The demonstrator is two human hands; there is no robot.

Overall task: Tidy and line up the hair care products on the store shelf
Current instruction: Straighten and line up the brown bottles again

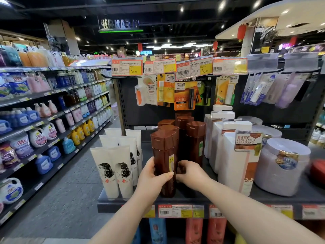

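While the left hand and right hand clasp the front brown bottle at the shelf edge, aligning seems underway; next, square it with its row.

Both hands around the front brown bottle on shelf

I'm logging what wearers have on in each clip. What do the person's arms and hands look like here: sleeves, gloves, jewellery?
Both forearms are bare as far as the picture shows; no sleeve edge enters the view. The left hand and right hand wear no gloves. No watch, bracelet or ring is visible on either wrist or on the fingers that show. Nails look short and unpainted, though they are small in this view.
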